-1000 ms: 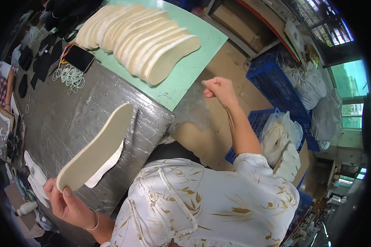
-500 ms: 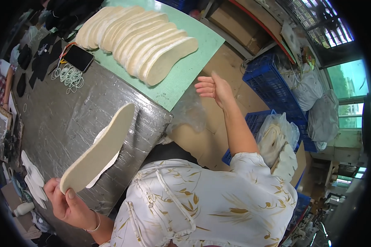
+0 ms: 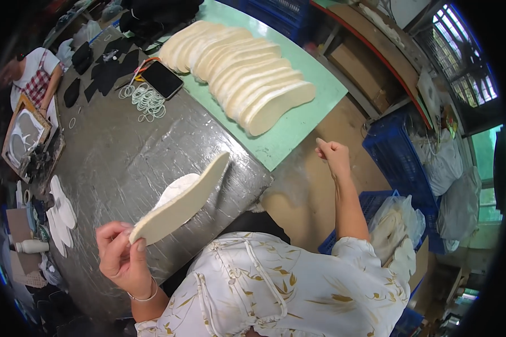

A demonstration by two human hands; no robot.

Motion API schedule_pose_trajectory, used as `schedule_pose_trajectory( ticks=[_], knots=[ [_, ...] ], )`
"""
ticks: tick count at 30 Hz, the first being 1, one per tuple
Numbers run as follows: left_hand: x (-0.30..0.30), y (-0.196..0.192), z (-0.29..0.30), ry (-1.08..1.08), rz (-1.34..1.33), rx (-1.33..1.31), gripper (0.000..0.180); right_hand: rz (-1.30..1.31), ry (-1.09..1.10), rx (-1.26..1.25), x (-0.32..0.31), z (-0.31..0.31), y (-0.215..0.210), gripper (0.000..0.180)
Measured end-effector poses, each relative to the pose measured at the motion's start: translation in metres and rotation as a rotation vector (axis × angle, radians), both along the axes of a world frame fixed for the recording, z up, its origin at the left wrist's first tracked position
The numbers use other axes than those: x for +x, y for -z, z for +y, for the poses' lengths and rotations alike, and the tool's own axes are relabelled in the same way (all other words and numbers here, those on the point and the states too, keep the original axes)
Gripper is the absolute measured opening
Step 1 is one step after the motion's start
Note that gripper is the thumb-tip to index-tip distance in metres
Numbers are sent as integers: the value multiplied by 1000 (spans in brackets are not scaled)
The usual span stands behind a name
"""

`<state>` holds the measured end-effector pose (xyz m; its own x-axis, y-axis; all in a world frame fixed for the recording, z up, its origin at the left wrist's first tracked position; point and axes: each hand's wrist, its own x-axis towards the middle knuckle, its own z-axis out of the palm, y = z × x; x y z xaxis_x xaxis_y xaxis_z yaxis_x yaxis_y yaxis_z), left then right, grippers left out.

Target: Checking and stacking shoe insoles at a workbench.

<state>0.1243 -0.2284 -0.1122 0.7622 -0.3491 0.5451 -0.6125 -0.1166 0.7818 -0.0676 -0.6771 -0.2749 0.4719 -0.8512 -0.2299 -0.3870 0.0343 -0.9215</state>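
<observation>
My left hand pinches one end of a beige insole between thumb and fingers. The insole is held tilted above the grey table, its far end pointing away to the right. Partly hidden behind it, a white insole-like piece lies on the tabletop. My right hand hangs in the air past the table's right edge, its fingers curled in and nothing visible in them. Ahead of it, a long overlapping row of beige insoles with fluffy white edges rests on a green board.
A phone and pale rubber bands lie left of the row. White cut pieces and a white bottle are at the left. Another person sits across the table. Blue crates stand at the right.
The view has shifted, so the table appears further right. My right hand has gone from open with spread fingers to curled. My left hand still holds the insole, now seen more edge-on.
</observation>
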Motion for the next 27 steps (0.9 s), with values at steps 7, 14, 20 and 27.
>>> schedule_pose_trajectory(
  ticks=[7, 14, 20, 27],
  knots=[
    [-4, -7, -4, -3, 8, 2, 20, -74, -82, 111, 1, 0, 10, 22],
    [-4, -4, -8, 62, 20, 34, 17, 245, -127, -159, -6, 6, -4, 25],
    [-3, 2, -12, 28, 52, 8, 22, -10, -58, -605, -12, 7, 40, 29],
    [-2, 2, -12, -7, -26, 53, 19, 170, -545, -501, 2, 13, 20, 66]
  ],
)
